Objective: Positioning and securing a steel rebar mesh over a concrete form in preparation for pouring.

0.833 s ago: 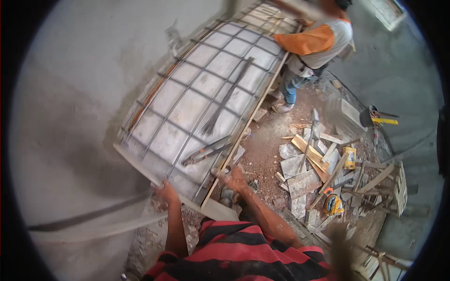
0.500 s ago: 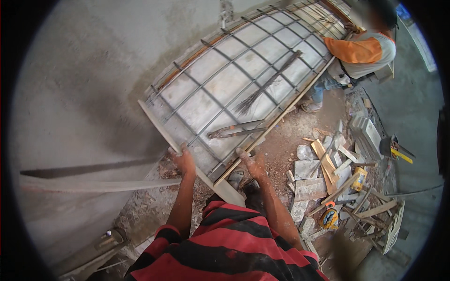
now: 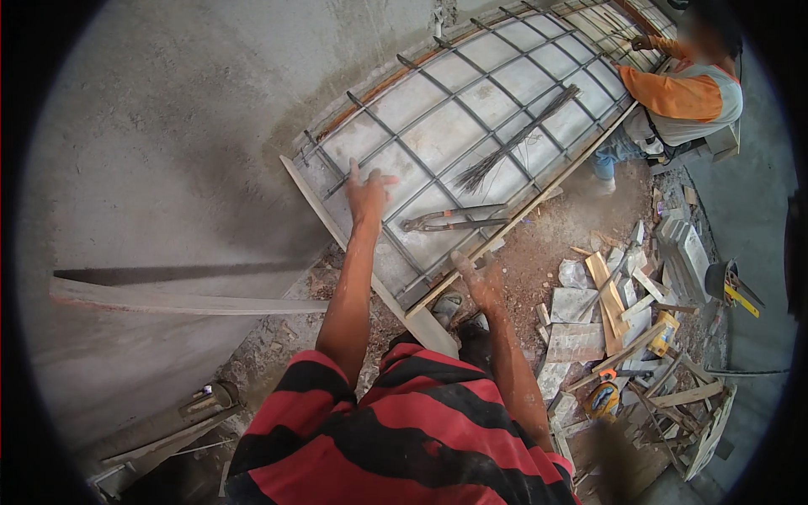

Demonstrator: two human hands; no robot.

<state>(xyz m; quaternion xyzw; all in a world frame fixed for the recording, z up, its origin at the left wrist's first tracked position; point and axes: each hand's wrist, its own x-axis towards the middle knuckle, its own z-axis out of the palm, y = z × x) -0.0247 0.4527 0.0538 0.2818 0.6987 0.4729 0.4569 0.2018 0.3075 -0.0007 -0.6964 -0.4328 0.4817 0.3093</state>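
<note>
My left hand (image 3: pixel 368 195) reaches over the near end of a steel rebar grid (image 3: pixel 433 175), its fingers spread and holding nothing. That grid lies over a pale panel framed by wooden boards. My right hand (image 3: pixel 481 284) grips the long wooden edge board (image 3: pixel 526 210) near its closest corner; its lower fingers are partly hidden. Long-handled pincers (image 3: pixel 454 219) with worn orange patches lie on the grid between my hands. A bundle of thin tie wire (image 3: pixel 518 139) rests farther along. Below my left forearm runs the short end board (image 3: pixel 383 286).
A person in orange sleeves (image 3: pixel 673 97) works at the far right of the panel. Wood scraps (image 3: pixel 610 307), tiles (image 3: pixel 576 342) and a yellow-and-black coil-shaped thing (image 3: pixel 601 401) litter the floor at right. A concrete wall (image 3: pixel 177 126) bounds the left side; a plank (image 3: pixel 185 301) leans there.
My left hand has let go of the end board and moved forward over the grid, fingers spread. My right hand stays at the edge board. The whole view has shifted slightly.
</note>
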